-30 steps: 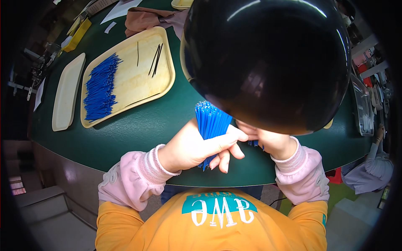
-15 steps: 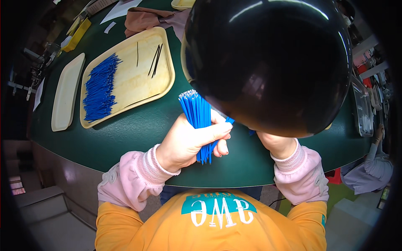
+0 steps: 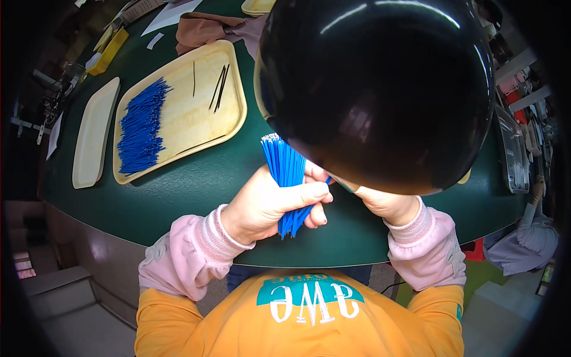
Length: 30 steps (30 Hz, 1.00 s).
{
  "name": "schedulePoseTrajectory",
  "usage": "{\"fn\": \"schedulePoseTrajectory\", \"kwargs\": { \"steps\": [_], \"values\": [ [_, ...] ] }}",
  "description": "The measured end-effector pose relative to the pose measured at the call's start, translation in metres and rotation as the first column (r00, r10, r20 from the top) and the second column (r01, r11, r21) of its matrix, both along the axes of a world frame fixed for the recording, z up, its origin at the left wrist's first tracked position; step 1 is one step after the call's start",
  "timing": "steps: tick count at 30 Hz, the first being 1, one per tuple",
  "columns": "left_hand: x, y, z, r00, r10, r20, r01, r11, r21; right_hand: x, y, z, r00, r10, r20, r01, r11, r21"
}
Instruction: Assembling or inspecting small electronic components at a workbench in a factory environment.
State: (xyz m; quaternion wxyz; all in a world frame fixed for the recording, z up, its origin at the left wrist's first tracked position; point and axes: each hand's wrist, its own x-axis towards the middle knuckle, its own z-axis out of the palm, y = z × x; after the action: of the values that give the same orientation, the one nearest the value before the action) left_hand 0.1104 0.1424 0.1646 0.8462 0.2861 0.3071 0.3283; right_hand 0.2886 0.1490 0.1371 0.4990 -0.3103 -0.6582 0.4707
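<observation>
My left hand is wrapped round a thick bundle of thin blue wires. The bundle stands nearly upright, its pale stripped ends at the top and its lower ends poking out below the fingers. One short blue piece juts from beside the left fingertips toward the right hand. My right hand reaches in from the right, close to that piece. A large glossy black dome covers most of its fingers, so its grip is hidden.
At left on the green table lies a cream tray with a pile of blue wires and several thin black strips. A narrower pale tray sits beside it. Brown cloth lies behind; a clear box stands far right.
The bundle in my left hand has shifted slightly right and down. My right hand has come closer to the left fingers, its thumb side now showing below the dome.
</observation>
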Motion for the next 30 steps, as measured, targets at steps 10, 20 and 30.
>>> {"fn": "schedulePoseTrajectory", "kwargs": {
  "steps": [10,20,30],
  "values": [
    [0.000,-0.001,-0.001,0.998,0.059,-0.019,-0.055,0.989,0.136,0.011,0.000,-0.010,0.990,-0.138,0.033,0.133,0.985,0.112],
    [-0.003,-0.001,-0.001,0.998,0.048,-0.039,-0.040,0.982,0.183,0.016,-0.003,0.005,0.971,-0.007,0.239,0.019,0.999,-0.051],
    [0.003,-0.002,0.000,0.980,0.149,-0.128,-0.105,0.948,0.301,0.000,-0.006,0.019,0.856,-0.352,0.378,0.150,0.869,0.471]
  ]
}}
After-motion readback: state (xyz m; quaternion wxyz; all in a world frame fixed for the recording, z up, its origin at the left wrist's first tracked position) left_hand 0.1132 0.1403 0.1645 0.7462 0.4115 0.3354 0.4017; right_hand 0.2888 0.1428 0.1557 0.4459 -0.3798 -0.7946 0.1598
